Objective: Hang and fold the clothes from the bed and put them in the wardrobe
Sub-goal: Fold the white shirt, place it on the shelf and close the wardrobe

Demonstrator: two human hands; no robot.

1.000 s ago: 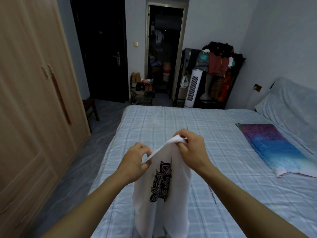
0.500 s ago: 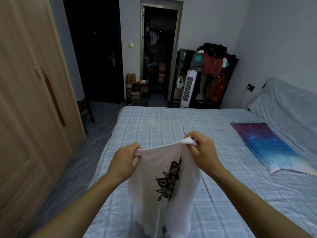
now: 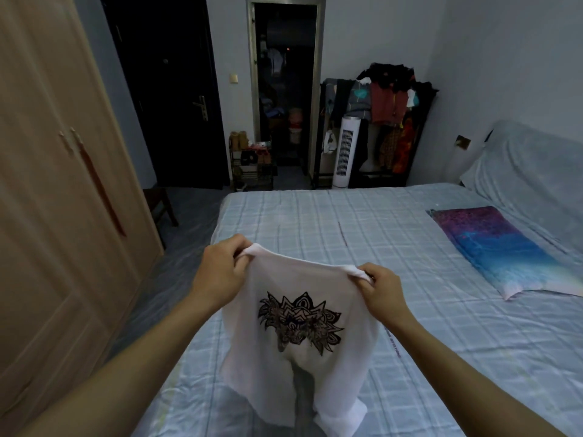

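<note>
Two sets of fingers (image 3: 243,253) pinch the top edge of a white shirt (image 3: 299,335), one at each upper corner: the left hand (image 3: 220,272) grips the left corner, the right hand (image 3: 383,291) the right. Half a second ago the hands were closer together and the cloth hung bunched; now they have drawn apart, so the shirt is stretched flat and hangs above the bed (image 3: 347,222), its black flower-like print facing the camera. Judging by this, the shirt is being opened out for folding or hanging. The wardrobe (image 3: 56,184) on the left has its doors shut. No brand or readable writing shows; a thin printed line on the sheet by the right wrist is too small to read.
</note>
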